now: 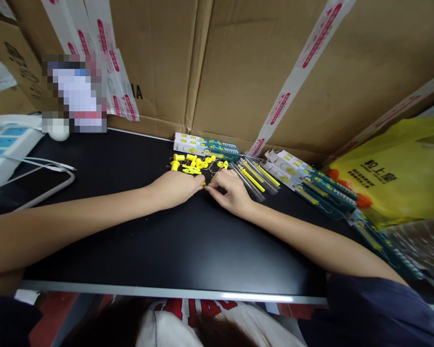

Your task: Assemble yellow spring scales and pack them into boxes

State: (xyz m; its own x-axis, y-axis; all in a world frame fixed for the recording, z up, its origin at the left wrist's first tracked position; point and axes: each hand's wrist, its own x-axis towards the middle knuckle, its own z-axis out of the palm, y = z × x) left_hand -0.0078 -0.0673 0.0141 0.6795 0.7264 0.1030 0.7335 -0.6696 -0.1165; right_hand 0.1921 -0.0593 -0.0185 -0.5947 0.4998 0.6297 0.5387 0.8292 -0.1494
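Both my hands meet over the middle of a black table (202,246). My left hand (179,188) is closed in a pinch on a small yellow plastic part (203,183), most of which its fingers cover. Fingertips of my right hand (231,190) are pinched together right beside that part; whatever they hold is too small to make out. Just beyond my hands lies a loose group of yellow plastic pieces (191,169), some with thin metal springs or wires. Clear tubes with yellow rods (253,176) lie to the right of my right hand.
Printed narrow boxes (206,147) lie at the back, with more boxes (311,185) along the right. A yellow plastic bag (398,168) stands at far right. On the left are a white power strip (14,140) and cables. Large cardboard cartons (238,62) wall off the back.
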